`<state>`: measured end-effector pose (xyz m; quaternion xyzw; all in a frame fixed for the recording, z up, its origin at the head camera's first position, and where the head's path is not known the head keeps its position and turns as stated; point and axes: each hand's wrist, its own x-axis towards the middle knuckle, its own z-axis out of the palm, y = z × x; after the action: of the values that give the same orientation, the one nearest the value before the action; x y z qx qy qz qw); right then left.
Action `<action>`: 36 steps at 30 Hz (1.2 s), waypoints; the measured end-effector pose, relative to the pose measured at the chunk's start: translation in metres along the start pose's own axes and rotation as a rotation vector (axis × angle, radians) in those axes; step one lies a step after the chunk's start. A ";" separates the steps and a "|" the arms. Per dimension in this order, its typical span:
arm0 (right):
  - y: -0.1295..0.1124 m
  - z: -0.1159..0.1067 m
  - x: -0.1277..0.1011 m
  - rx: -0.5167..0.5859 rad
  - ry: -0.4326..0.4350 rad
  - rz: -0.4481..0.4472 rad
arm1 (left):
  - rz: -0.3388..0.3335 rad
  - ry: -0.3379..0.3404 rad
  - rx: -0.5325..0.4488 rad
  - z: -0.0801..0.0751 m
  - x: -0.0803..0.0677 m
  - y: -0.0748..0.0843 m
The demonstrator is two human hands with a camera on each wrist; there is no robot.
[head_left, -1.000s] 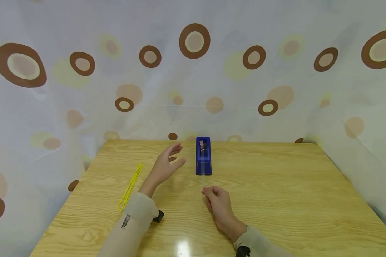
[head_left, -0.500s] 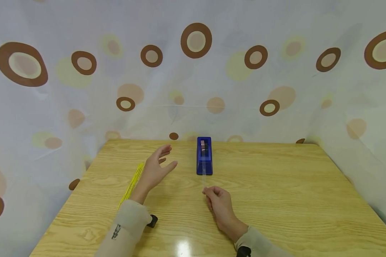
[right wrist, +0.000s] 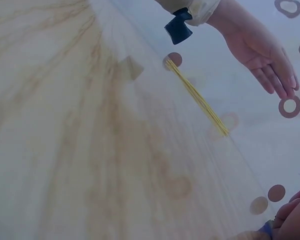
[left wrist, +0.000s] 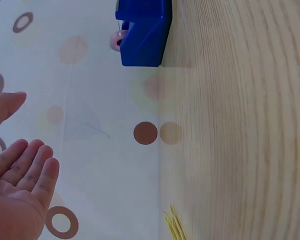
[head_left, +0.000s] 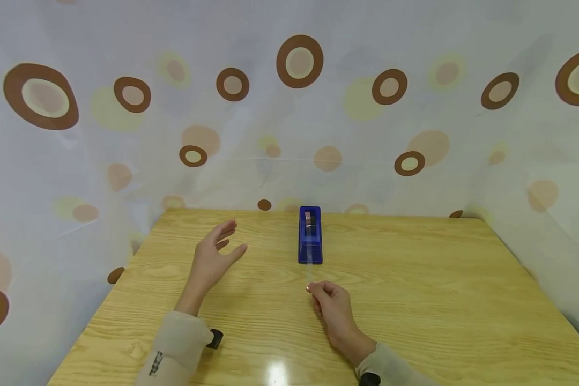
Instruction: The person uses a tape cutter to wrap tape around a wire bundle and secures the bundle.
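Note:
My right hand (head_left: 335, 313) pinches the free end of a strip of clear tape (head_left: 310, 272) between thumb and forefinger. That strip runs back to a blue tape dispenser (head_left: 310, 252) standing at the far middle of the table, with a pinkish roll (left wrist: 117, 41) inside it. To the left, my left hand (head_left: 211, 262) hovers above the table with fingers loosely bent and thumb apart, holding nothing. A bundle of thin yellow sticks (right wrist: 197, 97) lies on the table; in the head view the left arm hides it. Only part of the right hand (right wrist: 292, 217) shows in the right wrist view.
The wooden table (head_left: 439, 300) reaches back to a pale curtain (head_left: 251, 123) patterned with brown rings and dots, which also encloses both sides. A black band piece (head_left: 215, 339) sits at the left cuff, and another (head_left: 369, 379) at the right.
My left hand has moved left, away from the dispenser, and now covers the yellow sticks in the head view. The right hand keeps its pinch on the tape, nearly still.

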<state>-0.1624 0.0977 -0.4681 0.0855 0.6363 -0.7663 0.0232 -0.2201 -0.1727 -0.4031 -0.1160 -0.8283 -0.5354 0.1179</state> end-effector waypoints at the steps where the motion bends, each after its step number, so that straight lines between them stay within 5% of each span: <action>1: 0.000 0.000 0.000 -0.001 0.001 0.001 | -0.002 0.009 0.006 -0.003 -0.001 -0.001; 18: 0.001 0.000 0.002 0.004 0.009 0.003 | -0.105 0.144 0.039 -0.041 -0.016 -0.008; 36: 0.003 0.000 0.002 0.006 0.000 0.007 | -0.279 0.143 0.172 -0.052 -0.027 -0.028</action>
<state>-0.1639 0.0976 -0.4713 0.0876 0.6338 -0.7681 0.0257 -0.2004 -0.2331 -0.4153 0.0490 -0.8686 -0.4805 0.1104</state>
